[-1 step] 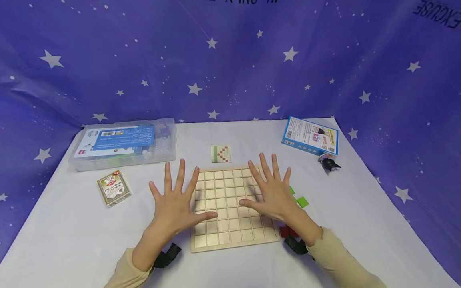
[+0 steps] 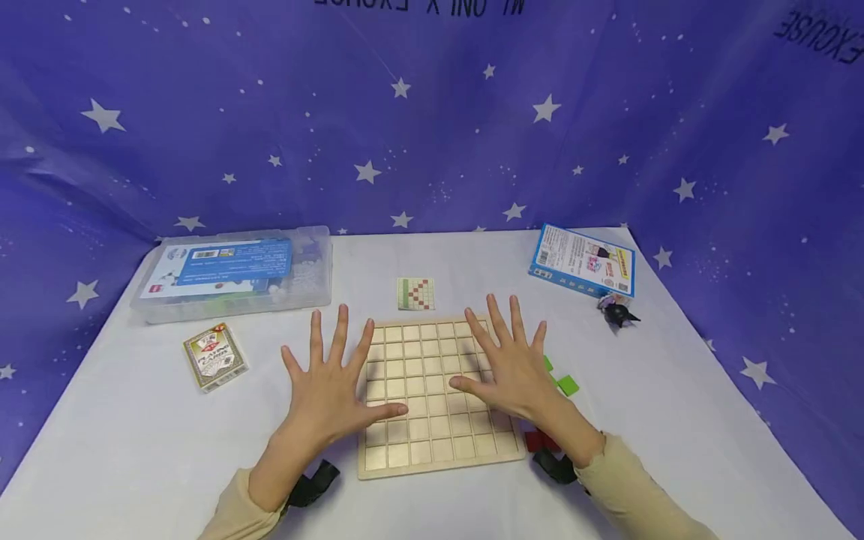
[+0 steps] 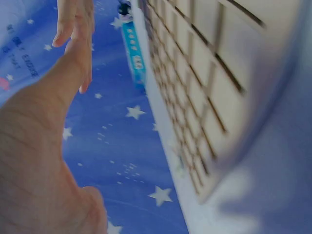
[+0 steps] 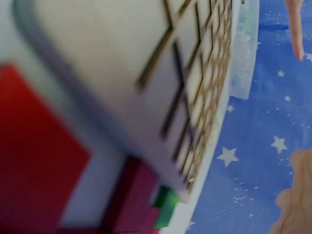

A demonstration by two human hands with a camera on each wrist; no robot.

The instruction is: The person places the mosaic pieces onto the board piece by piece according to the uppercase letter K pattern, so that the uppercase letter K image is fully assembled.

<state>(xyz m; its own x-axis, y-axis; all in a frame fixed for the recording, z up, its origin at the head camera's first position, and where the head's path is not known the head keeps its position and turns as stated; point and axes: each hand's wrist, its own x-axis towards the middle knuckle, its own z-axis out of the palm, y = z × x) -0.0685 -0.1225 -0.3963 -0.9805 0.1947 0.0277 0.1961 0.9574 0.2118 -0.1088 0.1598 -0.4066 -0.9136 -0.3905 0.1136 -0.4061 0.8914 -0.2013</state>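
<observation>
Grid board (image 2: 432, 450) sits lower centre of the head frame, roughly square, no obvious long axis. Left hand (image 2: 327, 397) at its left edge, right hand (image 2: 516, 375) over its right side; both splayed wide, holding nothing. Green tiles (image 2: 568, 385) and red tiles (image 2: 533, 441) lie off its right edge, right of frame centre; right hand's nearer.

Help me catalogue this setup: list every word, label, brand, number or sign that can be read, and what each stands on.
"MY ONLY EXCUSE": purple, star-printed cloth backdrop, upside down in the head view.
"EXCUSE": same backdrop, upper right.
"IS THAT": same backdrop, left wrist view.
"PLAYING CARDS": gold-and-white rectangular card box.
Too small or blurred: other print on the card box, the blue-and-white rectangular box and the clear plastic case's label.
</observation>
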